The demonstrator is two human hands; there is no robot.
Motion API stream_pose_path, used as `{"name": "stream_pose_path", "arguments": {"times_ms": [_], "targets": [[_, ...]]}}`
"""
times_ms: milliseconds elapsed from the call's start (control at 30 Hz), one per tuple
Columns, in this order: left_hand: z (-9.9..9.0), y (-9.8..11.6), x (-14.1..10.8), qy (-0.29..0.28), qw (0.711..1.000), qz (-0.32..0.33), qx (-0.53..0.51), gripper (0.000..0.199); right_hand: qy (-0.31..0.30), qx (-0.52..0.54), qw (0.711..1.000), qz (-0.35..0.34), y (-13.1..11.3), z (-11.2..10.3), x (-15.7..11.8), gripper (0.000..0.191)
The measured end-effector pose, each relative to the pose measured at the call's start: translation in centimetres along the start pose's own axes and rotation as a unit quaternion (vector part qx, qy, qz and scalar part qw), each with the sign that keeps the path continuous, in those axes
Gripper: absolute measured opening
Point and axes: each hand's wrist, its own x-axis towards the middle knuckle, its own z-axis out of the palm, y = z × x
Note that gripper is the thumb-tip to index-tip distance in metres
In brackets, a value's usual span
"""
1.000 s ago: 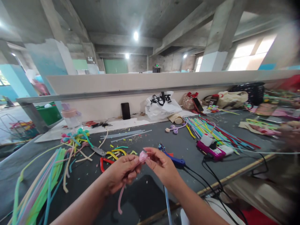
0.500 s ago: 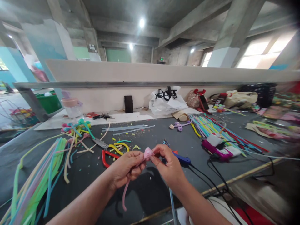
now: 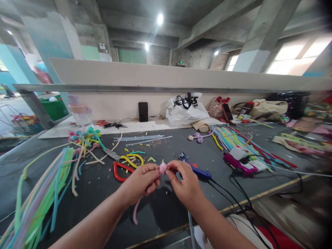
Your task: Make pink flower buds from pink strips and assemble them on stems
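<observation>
Between my two hands is a pink pipe-cleaner flower (image 3: 163, 168), a small rolled bud whose stem hangs down below my left hand. My left hand (image 3: 142, 181) is closed around the stem just under the bud. Thumb and fingers of my right hand (image 3: 183, 176) pinch the bud's right side. Scissors (image 3: 121, 159) with red and yellow handles lie open on the dark table to the left of my hands. Just beyond my right hand rests a blue glue gun (image 3: 201, 173) with a black cord.
Bundled pipe cleaners (image 3: 49, 193) spread over the left side, with finished flowers (image 3: 88, 135) behind them. More pipe cleaners (image 3: 230, 138) and a purple device (image 3: 240, 164) with cables lie to the right. A phone (image 3: 143, 112), a white bag (image 3: 185, 110) and a cup (image 3: 80, 112) line the back.
The view has shifted slightly. My hands stay together at the pink flower, and its hanging stem has swung a little left and up.
</observation>
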Motion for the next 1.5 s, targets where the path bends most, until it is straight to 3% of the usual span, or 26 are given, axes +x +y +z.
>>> {"name": "stream_pose_path", "arguments": {"times_ms": [133, 367, 500, 633, 733, 967, 1200, 1500], "targets": [[0.1, -0.1, -0.1, 0.022, 0.994, 0.022, 0.103, 0.015, -0.006, -0.011, 1.0, -0.012, -0.2, -0.1, 0.0, 0.007], [0.0, -1.6, 0.4, 0.081, 0.955, 0.096, 0.269, 0.022, -0.014, -0.021, 0.999, -0.035, -0.5, 0.0, 0.1, 0.007], [0.2, -1.5, 0.5, 0.092, 0.939, 0.105, 0.314, 0.022, 0.005, -0.015, 0.999, -0.052, -0.4, 0.2, 0.1, 0.008], [0.3, -1.6, 0.4, 0.119, 0.928, 0.142, 0.324, 0.01, 0.008, -0.013, 0.999, -0.051, -0.2, 0.3, 0.0, 0.008], [0.4, -1.7, 0.3, 0.121, 0.934, 0.152, 0.3, 0.006, 0.01, -0.012, 0.999, -0.05, -0.2, 0.2, 0.0, 0.008], [0.6, -0.5, -0.3, 0.038, 0.994, 0.022, 0.101, 0.035, 0.028, -0.014, 0.997, -0.071, 0.1, 0.1, 0.0, 0.01], [0.7, 0.1, -0.6, 0.003, 0.999, -0.009, -0.039, 0.038, 0.045, -0.075, 0.987, -0.133, 0.0, 0.0, -0.2, 0.018], [0.6, 0.2, -0.6, 0.001, 0.998, -0.041, -0.052, 0.037, 0.057, -0.047, 0.99, -0.12, 0.2, 0.0, -0.2, 0.013]]}}
